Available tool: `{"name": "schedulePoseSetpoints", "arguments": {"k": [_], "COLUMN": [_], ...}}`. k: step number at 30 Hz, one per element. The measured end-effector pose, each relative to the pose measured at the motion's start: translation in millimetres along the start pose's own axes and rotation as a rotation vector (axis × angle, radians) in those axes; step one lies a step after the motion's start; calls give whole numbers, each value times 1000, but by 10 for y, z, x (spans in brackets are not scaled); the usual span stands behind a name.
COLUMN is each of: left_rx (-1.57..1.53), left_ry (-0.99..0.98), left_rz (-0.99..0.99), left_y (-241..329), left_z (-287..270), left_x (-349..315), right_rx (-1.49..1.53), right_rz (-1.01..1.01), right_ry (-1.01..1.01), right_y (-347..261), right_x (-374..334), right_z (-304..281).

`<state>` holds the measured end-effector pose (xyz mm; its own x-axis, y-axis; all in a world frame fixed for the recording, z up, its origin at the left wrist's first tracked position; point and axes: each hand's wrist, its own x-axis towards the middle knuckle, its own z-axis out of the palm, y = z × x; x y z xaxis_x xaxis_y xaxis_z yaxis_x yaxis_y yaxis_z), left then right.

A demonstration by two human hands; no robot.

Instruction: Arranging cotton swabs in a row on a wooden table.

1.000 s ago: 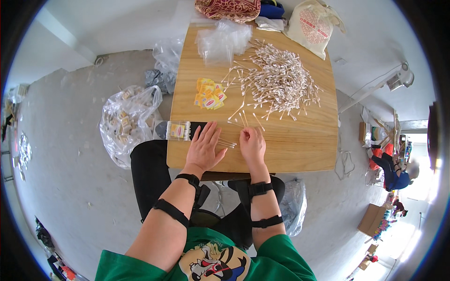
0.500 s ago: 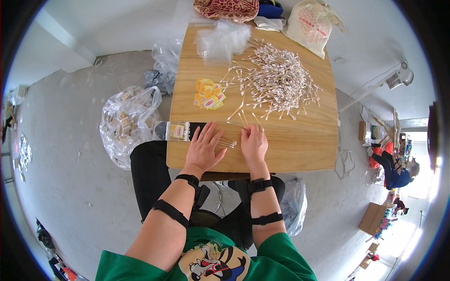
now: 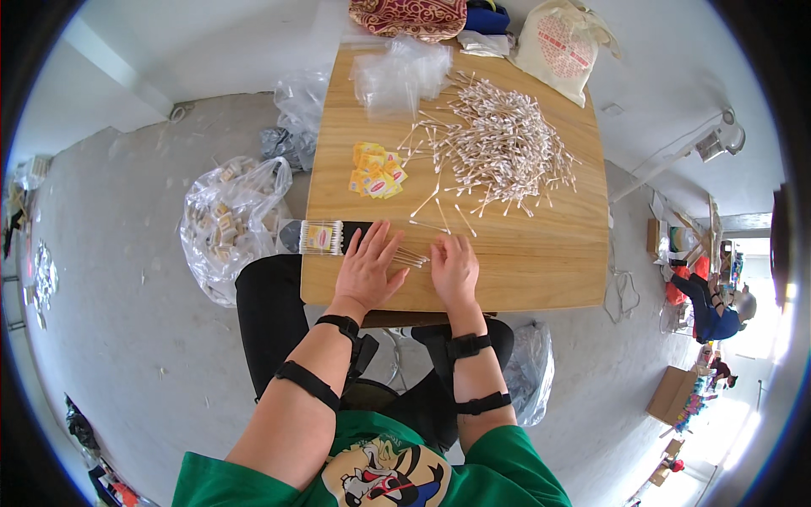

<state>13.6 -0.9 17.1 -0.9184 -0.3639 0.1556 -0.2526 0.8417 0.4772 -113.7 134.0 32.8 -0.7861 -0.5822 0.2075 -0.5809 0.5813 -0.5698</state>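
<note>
My left hand [image 3: 369,266] lies flat with its fingers spread over a small row of cotton swabs [image 3: 411,256]; their tips stick out on its right. Just right of these tips, my right hand [image 3: 454,269] is closed in a pinch on a cotton swab, mostly hidden by the fingers. Left of my left hand, a clear packet of cotton swabs [image 3: 321,237] with a yellow label rests on a black strip [image 3: 355,228]. A few loose swabs [image 3: 465,220] lie beyond my right hand. Farther off is a large heap of cotton swabs [image 3: 507,139].
Yellow-and-white cards [image 3: 377,171] are piled on the wooden table [image 3: 541,262], with clear plastic bags [image 3: 401,76] behind them. A cloth bag [image 3: 559,46] stands at the far right corner. A clear sack of packets [image 3: 226,224] sits left of the table. Another person [image 3: 718,313] is far right.
My right hand has drawn slightly left and toward me, nearer the swab tips by my left hand. One loose swab has left its place beyond it. My left hand has stayed put.
</note>
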Motion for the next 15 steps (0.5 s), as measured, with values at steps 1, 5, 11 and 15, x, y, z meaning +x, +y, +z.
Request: {"name": "schedulePoseSetpoints", "arguments": {"k": [1, 5, 11, 15], "left_rx": [18, 30, 19, 1], "left_ry": [-2, -33, -63, -44], "left_rz": [18, 9, -40, -11], "left_y": [12, 18, -5, 7], "left_z": [-11, -24, -9, -12], "left_x": [6, 9, -4, 5], "right_rx": [0, -156, -142, 26], "right_rz": [0, -17, -110, 5], "right_ry": [1, 23, -48, -23], "right_y": [8, 69, 8, -98], "right_x": [54, 231, 137, 45], "right_z": [6, 32, 75, 41]}}
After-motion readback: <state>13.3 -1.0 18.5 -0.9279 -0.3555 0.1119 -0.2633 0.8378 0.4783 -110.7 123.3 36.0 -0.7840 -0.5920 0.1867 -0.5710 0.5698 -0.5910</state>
